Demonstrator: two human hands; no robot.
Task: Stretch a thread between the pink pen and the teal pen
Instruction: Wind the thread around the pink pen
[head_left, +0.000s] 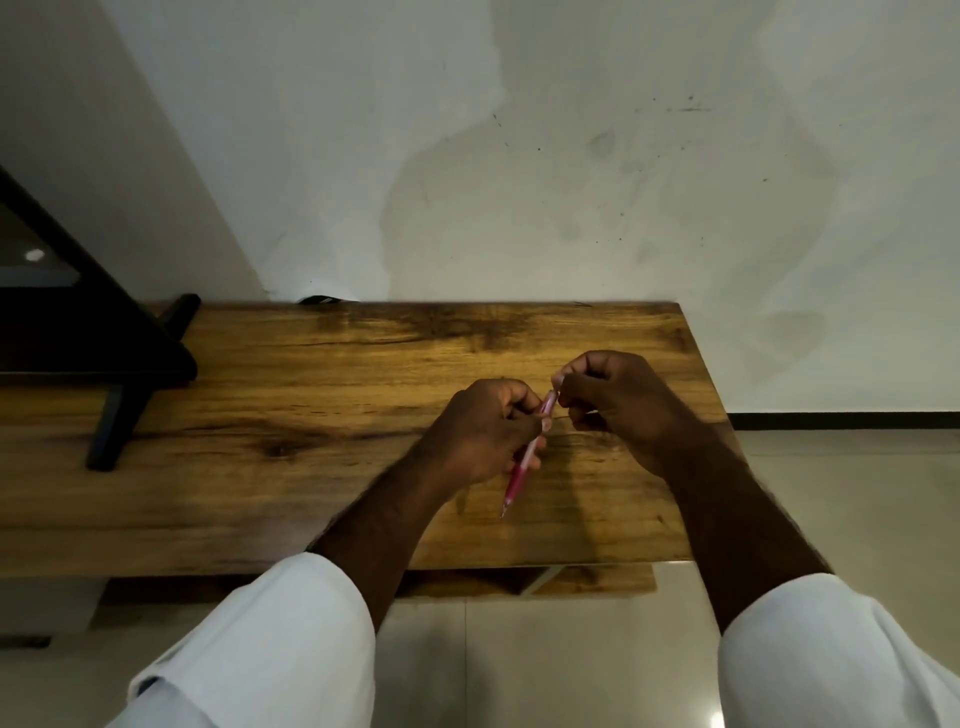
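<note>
Pink pen (519, 470), brown wood-grain table (291, 415), white sleeves (280, 644).

The left hand (480, 434) holds the pink pen (524, 460) above the wooden counter (311, 415), its tip pointing down toward the person. The right hand (618, 397) pinches the pen's top end. White sleeves (270, 644) cover both arms.

A single head-worn wide-angle camera looks forward and steeply down from above the near edge of the brown wooden desk (311, 415). It faces the stained white wall (519, 156) beyond the far edge, close over both forearms.
</note>
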